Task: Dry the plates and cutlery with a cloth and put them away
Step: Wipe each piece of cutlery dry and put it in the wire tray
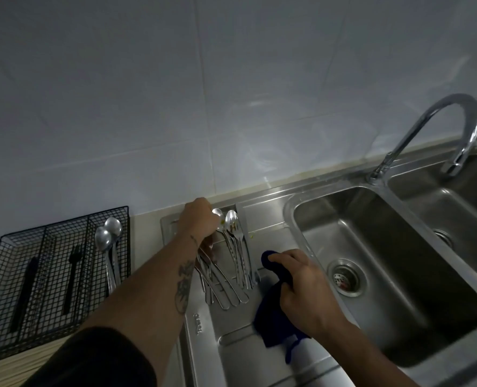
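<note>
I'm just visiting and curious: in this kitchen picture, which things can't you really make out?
- Left hand, head view: its fingers are behind its own back, so what they touch among the cutlery on the drainboard is unclear.
- Dark utensils in the wire basket: too dim to identify.
- Second sink basin: cut off by the right edge.
- Blue cloth: partly covered by the right hand.

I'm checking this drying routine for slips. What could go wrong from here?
1. The left hand reaches into a tight pile of steel spoons on the steel drainboard; lifting one may drag its neighbours off.
2. The right hand grips the dark blue cloth bunched up, so it may not wrap a spoon well.
</note>
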`<act>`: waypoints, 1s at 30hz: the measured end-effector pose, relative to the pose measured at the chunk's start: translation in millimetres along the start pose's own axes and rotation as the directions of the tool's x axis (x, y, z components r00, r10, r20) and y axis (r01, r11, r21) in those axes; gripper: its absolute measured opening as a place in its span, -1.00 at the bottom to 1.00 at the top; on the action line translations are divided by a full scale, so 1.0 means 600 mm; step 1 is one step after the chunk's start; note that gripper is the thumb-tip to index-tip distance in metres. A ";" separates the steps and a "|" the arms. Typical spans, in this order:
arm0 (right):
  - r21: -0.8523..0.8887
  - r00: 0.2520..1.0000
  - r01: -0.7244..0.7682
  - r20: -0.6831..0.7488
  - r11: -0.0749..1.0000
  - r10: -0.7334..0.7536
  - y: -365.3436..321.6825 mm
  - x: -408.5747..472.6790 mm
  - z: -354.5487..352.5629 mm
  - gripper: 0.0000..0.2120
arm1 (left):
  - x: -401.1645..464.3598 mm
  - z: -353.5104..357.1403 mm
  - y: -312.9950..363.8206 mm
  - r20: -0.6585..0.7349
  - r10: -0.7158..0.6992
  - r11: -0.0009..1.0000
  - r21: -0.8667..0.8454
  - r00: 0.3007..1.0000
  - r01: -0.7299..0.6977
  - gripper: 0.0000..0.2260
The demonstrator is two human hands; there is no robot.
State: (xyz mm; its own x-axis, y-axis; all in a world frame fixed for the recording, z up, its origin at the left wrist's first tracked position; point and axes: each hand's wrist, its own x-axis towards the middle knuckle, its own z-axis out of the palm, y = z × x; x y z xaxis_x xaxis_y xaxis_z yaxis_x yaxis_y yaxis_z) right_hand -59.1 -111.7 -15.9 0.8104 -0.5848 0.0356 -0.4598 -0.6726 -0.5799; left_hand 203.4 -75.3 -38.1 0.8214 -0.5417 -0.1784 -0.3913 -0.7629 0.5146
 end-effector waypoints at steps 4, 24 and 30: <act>0.021 1.000 -0.016 0.020 1.000 0.016 0.010 0.007 0.001 -0.45 | 0.017 0.002 -0.002 -0.007 -0.016 1.000 -0.005 1.000 0.016 -0.82; -0.010 0.999 -0.034 -0.017 0.999 0.034 -0.019 -0.003 -0.011 -0.45 | -0.025 -0.093 0.009 -0.004 -0.186 0.928 -0.329 0.983 0.174 -0.93; -0.163 0.992 0.037 -0.111 0.986 -0.056 -0.089 -0.008 -0.019 -0.39 | -0.142 -0.086 0.023 0.058 -0.210 0.851 -0.481 0.976 0.212 -0.76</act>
State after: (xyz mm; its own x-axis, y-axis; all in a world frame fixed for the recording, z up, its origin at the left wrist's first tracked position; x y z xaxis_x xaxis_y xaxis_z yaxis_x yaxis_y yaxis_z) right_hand -42.7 -78.2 23.9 0.7892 -0.5933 0.1583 -0.4825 -0.7586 -0.4378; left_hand 149.3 -21.5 27.3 0.8596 -0.3891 -0.3311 0.0406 -0.5940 0.8035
